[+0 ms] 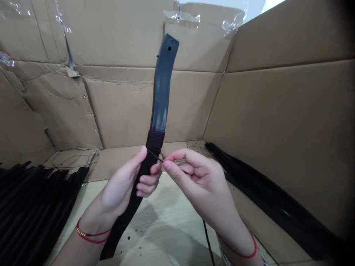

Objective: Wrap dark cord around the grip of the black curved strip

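My left hand (130,184) grips the lower part of a long, curved, dark blade-shaped piece (161,92), which stands upright with a small hole near its top end. Just above my fingers, dark brown cord wrapping (155,139) circles the piece. A thin strand of cord (154,155) runs from the wrapping to my right hand (196,181), which pinches it between thumb and forefinger. Each wrist wears a red string bracelet. The material of the piece cannot be told from this view.
A stack of similar black pieces (33,207) lies at the left, and more (271,192) lie along the right. Cardboard walls (124,107) patched with clear tape surround the pale work surface (166,218). A thin black cable (208,240) runs below my right arm.
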Motion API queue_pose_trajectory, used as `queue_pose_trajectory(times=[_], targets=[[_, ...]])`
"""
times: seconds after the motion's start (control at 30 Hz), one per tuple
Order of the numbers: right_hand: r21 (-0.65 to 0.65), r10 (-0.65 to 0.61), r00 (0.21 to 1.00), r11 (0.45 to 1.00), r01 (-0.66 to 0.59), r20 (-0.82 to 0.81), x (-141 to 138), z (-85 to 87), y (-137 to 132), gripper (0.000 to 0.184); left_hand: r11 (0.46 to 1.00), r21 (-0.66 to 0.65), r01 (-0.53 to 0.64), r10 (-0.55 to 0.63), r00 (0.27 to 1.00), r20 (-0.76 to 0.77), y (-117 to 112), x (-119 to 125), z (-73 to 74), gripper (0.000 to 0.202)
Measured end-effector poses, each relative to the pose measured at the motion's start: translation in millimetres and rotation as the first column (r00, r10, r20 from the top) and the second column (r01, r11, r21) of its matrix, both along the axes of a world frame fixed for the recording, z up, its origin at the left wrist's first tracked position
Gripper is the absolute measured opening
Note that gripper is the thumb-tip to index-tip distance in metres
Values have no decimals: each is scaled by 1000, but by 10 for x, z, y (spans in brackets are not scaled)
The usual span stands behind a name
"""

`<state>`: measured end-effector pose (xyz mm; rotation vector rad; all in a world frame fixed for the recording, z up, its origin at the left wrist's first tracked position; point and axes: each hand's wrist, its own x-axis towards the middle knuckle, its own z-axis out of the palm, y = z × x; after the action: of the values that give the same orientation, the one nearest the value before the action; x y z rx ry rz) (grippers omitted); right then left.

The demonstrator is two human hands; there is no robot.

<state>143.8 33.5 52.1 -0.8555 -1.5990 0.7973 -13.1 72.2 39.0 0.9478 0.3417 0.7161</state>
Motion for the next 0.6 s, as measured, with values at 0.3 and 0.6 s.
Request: queue_pose_trajectory(times=[0.3, 0.6], targets=[[15, -178, 983, 984, 179, -51, 59, 65, -9, 17, 938, 231, -257, 280, 957, -72, 93, 14, 23, 30], [-53, -64, 995, 997, 59, -82, 90, 69, -43, 21, 784, 425, -452, 523, 850, -60, 155, 69, -40, 29]])
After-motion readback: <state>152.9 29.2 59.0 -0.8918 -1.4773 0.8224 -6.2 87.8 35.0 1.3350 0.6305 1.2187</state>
